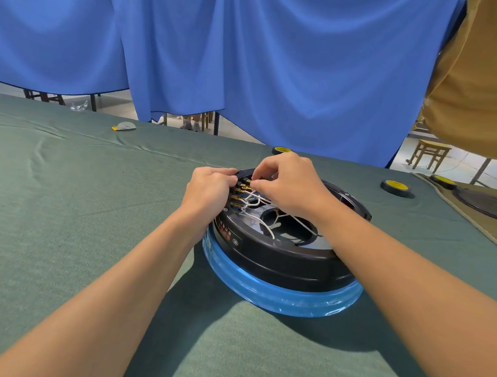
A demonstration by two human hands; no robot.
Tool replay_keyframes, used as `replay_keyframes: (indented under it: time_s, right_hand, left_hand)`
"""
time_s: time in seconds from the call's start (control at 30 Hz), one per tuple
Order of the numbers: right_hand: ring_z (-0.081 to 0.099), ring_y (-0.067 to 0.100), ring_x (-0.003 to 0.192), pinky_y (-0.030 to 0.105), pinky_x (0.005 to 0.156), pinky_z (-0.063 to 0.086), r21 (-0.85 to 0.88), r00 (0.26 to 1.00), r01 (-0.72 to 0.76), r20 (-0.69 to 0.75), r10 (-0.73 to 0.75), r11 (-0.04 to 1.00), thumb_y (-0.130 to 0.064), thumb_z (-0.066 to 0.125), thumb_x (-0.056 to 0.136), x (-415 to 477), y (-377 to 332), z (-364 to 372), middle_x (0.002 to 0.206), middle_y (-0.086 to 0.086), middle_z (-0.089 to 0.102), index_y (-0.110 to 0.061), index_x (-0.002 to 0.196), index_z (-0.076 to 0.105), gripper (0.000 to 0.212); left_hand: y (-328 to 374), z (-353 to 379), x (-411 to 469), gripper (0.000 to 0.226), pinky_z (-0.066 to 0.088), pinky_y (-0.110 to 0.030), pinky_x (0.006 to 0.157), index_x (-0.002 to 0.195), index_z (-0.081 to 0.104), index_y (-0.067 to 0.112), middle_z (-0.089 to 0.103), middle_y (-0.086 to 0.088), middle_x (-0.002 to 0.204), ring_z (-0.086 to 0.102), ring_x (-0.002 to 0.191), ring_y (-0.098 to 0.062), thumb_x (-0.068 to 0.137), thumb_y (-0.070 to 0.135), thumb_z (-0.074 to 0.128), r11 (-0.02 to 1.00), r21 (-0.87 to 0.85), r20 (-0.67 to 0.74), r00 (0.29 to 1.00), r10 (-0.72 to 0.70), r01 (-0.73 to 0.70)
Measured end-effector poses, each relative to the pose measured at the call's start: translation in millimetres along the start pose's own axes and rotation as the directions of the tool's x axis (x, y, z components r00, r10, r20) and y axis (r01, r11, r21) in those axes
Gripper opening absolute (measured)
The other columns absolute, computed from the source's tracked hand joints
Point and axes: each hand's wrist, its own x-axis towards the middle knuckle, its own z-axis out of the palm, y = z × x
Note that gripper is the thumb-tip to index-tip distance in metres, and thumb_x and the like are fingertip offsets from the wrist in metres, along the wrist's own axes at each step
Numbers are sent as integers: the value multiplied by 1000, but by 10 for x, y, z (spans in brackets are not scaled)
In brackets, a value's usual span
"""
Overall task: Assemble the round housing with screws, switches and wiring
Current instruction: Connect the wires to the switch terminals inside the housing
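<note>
A round black housing (283, 260) with a blue film-wrapped base (277, 296) sits upside down on the green table cloth (73, 218). White wires (265, 223) run across its open top to a row of brass switch terminals (239, 192) at the far left rim. My left hand (208, 189) grips the rim and switch block from the left, fingers curled over it. My right hand (289, 186) reaches over the top and pinches a wire connector at the uppermost terminal.
Rolls of black tape with yellow cores lie behind the housing (281, 150) and to the right (396, 187). More black housing parts (492, 206) rest on a tan mat at right. A small clear item (125, 125) lies at far left. Blue curtain behind.
</note>
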Motion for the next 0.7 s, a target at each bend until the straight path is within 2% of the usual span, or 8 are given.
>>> replay_keyframes:
  time_s: [0.1, 0.23, 0.37, 0.53, 0.7]
  right_hand:
    - [56, 17, 92, 44, 90, 48, -38, 999, 45, 8, -45, 998, -25, 70, 88, -31, -19, -20, 84, -6, 60, -17, 93, 77, 12]
    - [56, 18, 95, 48, 91, 47, -87, 994, 106, 4, -106, 991, -24, 70, 87, -16, -51, 3, 87, -4, 63, -15, 95, 78, 14]
    - [57, 18, 94, 44, 88, 51, -116, 994, 108, 4, -108, 987, -24, 69, 88, 26, -49, 35, 94, 2, 68, -13, 95, 77, 16]
    - [48, 19, 105, 39, 86, 49, -207, 990, 127, -33, -137, 970, -24, 66, 90, 41, -19, 73, 105, 2, 63, -13, 93, 75, 14]
    - [51, 16, 90, 30, 74, 45, -185, 990, 129, -30, -137, 974, -22, 66, 90, 38, -28, 75, 97, 0, 57, -10, 95, 74, 15]
  left_hand:
    - [3, 0, -12, 30, 54, -44, 93, 120, 69, 17, 69, -8, 112, 66, 99, -23, 96, 11, 51, 1000, 1, -7, 1000, -5, 6]
    - [9, -2, -19, 30, 55, -43, 92, 121, 68, 17, 70, -8, 111, 67, 98, -23, 97, 11, 51, 1000, -1, -7, 1000, -10, 10]
    - [9, 3, -17, 31, 55, -44, 92, 122, 68, 16, 69, -8, 112, 67, 99, -24, 97, 10, 51, 1000, -5, -3, 1000, -9, 9]
    - [5, -1, -3, 30, 53, -45, 94, 120, 69, 16, 70, -9, 111, 67, 100, -25, 96, 9, 52, 1000, -1, -3, 1000, -4, 4]
    - [5, -18, 4, 30, 53, -43, 95, 120, 69, 15, 70, -8, 112, 66, 101, -24, 96, 8, 52, 1000, 14, 3, 1000, 4, -4]
